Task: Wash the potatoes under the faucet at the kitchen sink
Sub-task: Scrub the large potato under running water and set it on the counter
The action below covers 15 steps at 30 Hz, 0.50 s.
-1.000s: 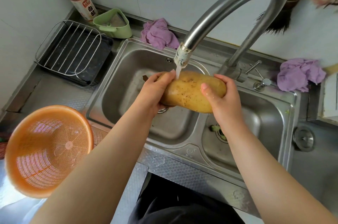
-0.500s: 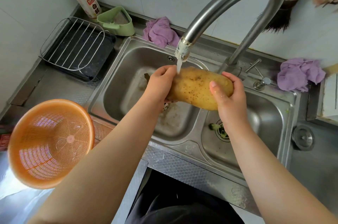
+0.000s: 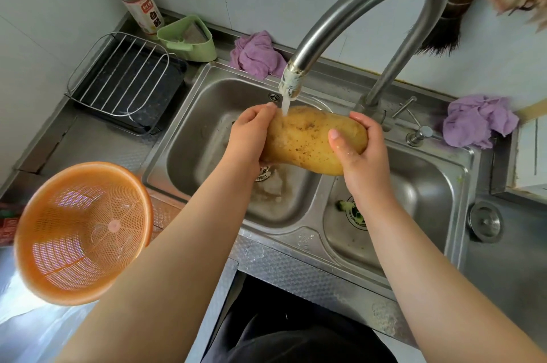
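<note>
Since the earlier frame, little was shifted: the potato (image 3: pixel 310 140) was kept under the faucet (image 3: pixel 291 83), gripped at one end by the left hand (image 3: pixel 251 137) and at the other by the right hand (image 3: pixel 359 152). Better rinsing would probably be had by rotating it beneath the faucet.

We are seeing a yellow-tan potato (image 3: pixel 307 140) speckled with small brown spots. The faucet (image 3: pixel 370 7) and sink (image 3: pixel 207 114) are showing a dull silver-grey. An orange basket (image 3: pixel 80 232) is showing a fine lattice of holes. Two purple cloths are lying crumpled, one (image 3: pixel 257 56) behind the sink and one (image 3: pixel 479 121) at the right. A pale green caddy (image 3: pixel 189 41) is sitting by a silver wire rack (image 3: pixel 118 75) over a black tray (image 3: pixel 165 87). The bottle (image 3: pixel 142 7) is wearing a white and red label.
</note>
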{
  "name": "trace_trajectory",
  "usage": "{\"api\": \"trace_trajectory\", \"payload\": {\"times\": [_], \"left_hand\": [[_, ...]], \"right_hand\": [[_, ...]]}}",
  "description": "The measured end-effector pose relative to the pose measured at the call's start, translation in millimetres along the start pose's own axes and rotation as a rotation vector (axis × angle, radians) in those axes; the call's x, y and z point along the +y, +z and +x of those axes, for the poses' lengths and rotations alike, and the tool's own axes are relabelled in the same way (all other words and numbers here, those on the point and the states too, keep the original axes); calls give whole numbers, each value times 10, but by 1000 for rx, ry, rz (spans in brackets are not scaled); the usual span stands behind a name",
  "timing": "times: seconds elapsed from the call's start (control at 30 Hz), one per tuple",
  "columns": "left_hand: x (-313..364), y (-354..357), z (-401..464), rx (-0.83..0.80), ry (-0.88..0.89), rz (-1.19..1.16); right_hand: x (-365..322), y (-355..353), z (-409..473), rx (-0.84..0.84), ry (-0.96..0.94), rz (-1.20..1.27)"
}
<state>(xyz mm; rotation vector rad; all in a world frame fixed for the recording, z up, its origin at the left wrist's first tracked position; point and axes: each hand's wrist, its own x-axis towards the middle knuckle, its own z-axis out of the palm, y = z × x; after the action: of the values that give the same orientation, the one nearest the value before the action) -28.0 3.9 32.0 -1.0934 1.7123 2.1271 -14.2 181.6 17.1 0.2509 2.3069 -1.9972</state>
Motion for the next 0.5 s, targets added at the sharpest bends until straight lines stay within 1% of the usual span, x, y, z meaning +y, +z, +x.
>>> {"api": "trace_trajectory", "payload": {"times": [0.03,0.13,0.17,0.2,0.23,0.3,0.4,0.43,0.5], "left_hand": [[-9,-43,6,-37,1,1],[-37,-214,0,-271,34,27],[-47,-249,-5,-318,31,24],[-49,-251,-3,-316,29,19],[-47,-220,-4,-276,31,12],[-14,-117,-25,-155,33,11],[40,-8,-19,18,24,86],[53,-16,-7,33,37,139],[83,-70,4,-42,77,308]], "right_hand": [[-3,5,-6,0,-2,-4],[-21,-9,36,23,9,0],[-27,-14,60,25,12,-6],[-34,-17,73,19,9,-22],[-38,-7,75,8,1,-39],[-32,18,56,-5,-14,-70],[-7,38,11,-25,-19,-92],[0,42,3,-27,-9,-86],[-7,39,4,-3,16,-58]]}}
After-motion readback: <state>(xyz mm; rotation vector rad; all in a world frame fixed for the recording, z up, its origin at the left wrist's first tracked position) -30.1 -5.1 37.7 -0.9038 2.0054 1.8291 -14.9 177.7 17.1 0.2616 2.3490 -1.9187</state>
